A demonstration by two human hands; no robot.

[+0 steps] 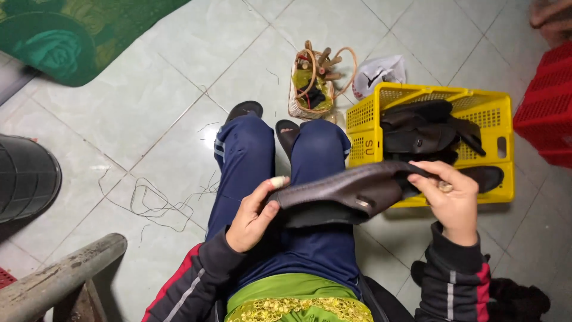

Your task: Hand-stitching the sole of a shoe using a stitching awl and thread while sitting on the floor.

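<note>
Gripped at both ends, a dark brown leather shoe upper (345,194) is held by the left hand (253,216) and right hand (450,200) (fingers closed on it). Similar pieces are seen in the yellow plastic crate (381,104) just beside.

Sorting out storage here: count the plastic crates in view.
2. A yellow crate stands on the floor by the person's right knee, with dark pieces inside. A red crate sits at the right edge, partly cut off; more may lie out of frame.
</note>
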